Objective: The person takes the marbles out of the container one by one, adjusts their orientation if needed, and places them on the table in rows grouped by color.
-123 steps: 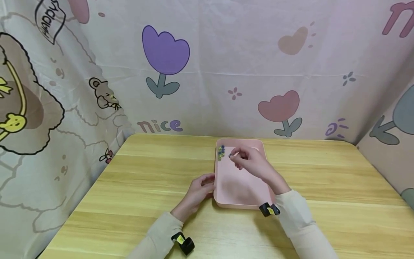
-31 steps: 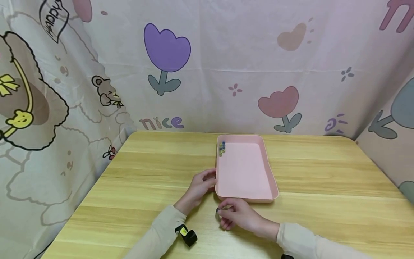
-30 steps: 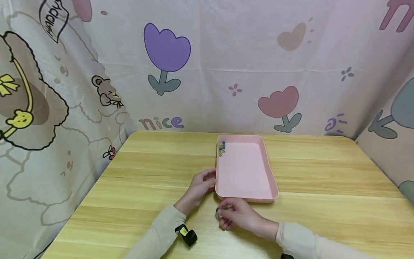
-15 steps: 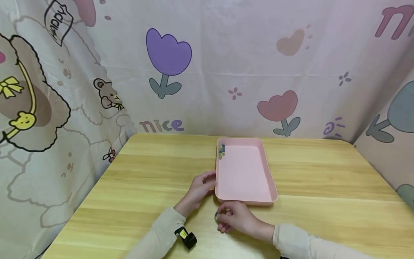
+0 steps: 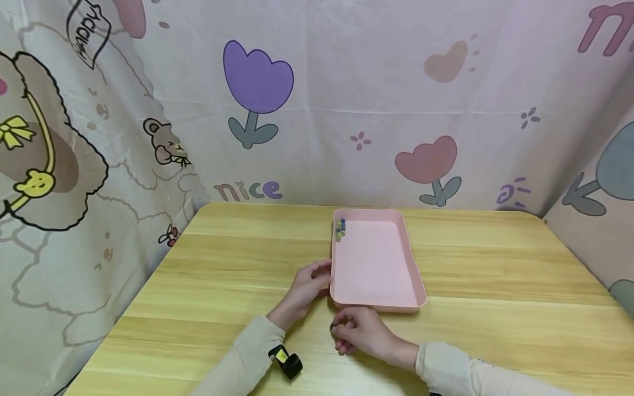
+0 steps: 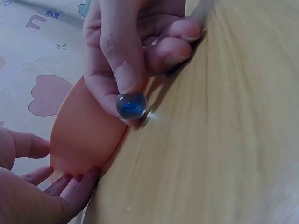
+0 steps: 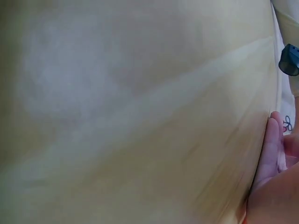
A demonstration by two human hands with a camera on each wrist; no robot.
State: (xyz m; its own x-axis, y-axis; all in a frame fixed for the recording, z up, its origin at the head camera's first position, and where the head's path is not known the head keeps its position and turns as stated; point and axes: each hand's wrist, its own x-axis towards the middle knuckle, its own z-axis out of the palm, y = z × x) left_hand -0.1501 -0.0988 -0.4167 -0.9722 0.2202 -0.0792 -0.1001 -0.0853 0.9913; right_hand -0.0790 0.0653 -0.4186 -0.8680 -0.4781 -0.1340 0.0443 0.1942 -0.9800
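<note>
My right hand (image 5: 364,333) is just in front of the pink tray (image 5: 376,264) and pinches a clear glass marble (image 6: 131,106) with a blue swirl between thumb and index finger. Its other fingers are loosely curled under the palm, low over the table. With fingers nearly straight, my left hand (image 5: 304,289) touches the outer left wall of the tray; in the left wrist view its fingertips lie against that wall. Several blue and yellow marbles (image 5: 340,230) sit together inside the tray along its far left wall. The right wrist view shows part of the right hand (image 7: 271,182) but not the marble.
The tray stands on a light wood table (image 5: 238,247). Behind the table and at its sides hangs a patterned cloth (image 5: 342,82) with flowers and bears. A black wrist camera (image 5: 287,362) sits on the left sleeve.
My right hand, over the tray with a small marble pinched about four seconds ago, has come back to the tray's near edge. During the last second it shifts slightly. The left hand stays put.
</note>
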